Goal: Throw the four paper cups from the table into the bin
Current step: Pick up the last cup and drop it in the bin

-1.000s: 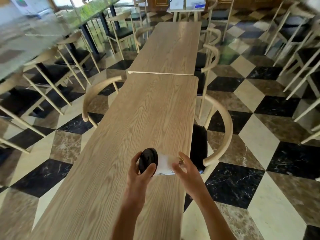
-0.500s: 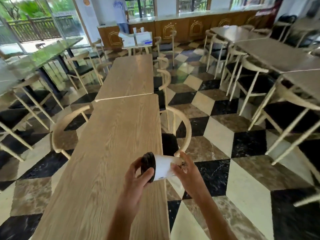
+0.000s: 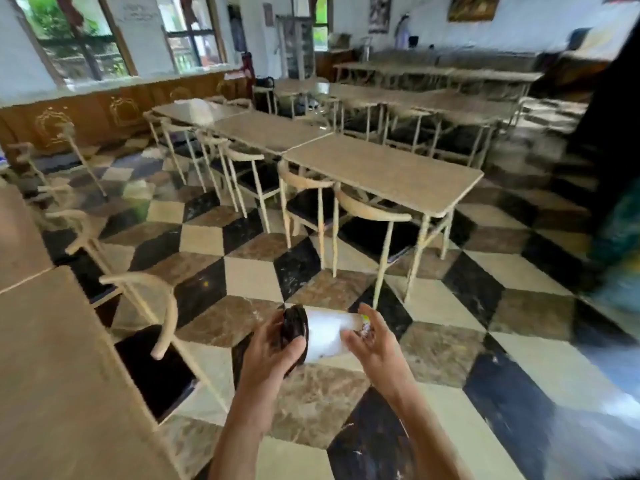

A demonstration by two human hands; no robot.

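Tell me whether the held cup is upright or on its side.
On its side: the white paper cup lies horizontal, black lid toward the left hand, base at the right hand.

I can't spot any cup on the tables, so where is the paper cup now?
In the head view, low centre: the paper cup lies sideways between the left hand and right hand, above the checkered floor.

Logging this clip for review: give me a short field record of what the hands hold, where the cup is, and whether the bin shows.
held item: white paper cup with dark lid, lying sideways
left hand: grips the lid end
right hand: fingers curled round the base end
cup position: in the air over the checkered floor, off the table
bin: not in view
other cups: none visible
image quality: motion blur at the right
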